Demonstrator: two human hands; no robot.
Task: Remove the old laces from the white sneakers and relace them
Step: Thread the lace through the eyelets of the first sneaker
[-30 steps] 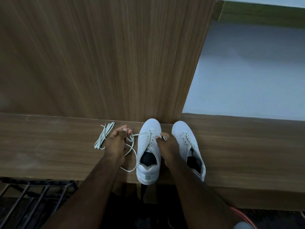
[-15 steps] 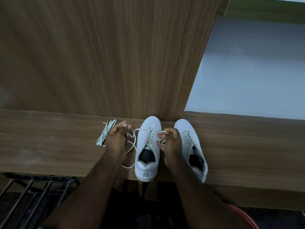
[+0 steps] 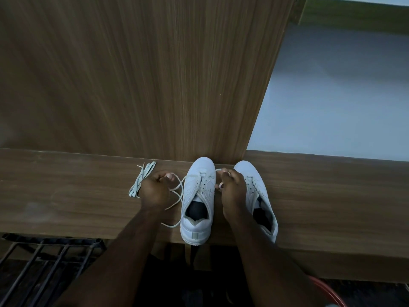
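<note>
Two white sneakers stand side by side on a wooden ledge [image 3: 332, 196], toes against the wooden panel. The left sneaker [image 3: 197, 207] has a white lace [image 3: 177, 191] threaded across its lowest eyelets. My left hand [image 3: 155, 191] grips the lace's left part, which loops loosely down to the ledge beside the shoe. My right hand [image 3: 232, 187] pinches the lace's right end just right of the toe. The right sneaker [image 3: 261, 196] is partly hidden behind my right hand and forearm and shows empty eyelets. A bundled lace [image 3: 141, 178] lies on the ledge left of my left hand.
A tall wooden panel [image 3: 155, 74] rises right behind the shoes. A pale wall [image 3: 332, 96] shows to its right. A black metal rack [image 3: 44, 258] sits below the ledge at the lower left. A red curved rim [image 3: 327, 291] shows at the bottom right.
My right hand has shifted right and up along the left sneaker, drawing the lace end out toward the toe. My left hand keeps its grip and has barely moved.
</note>
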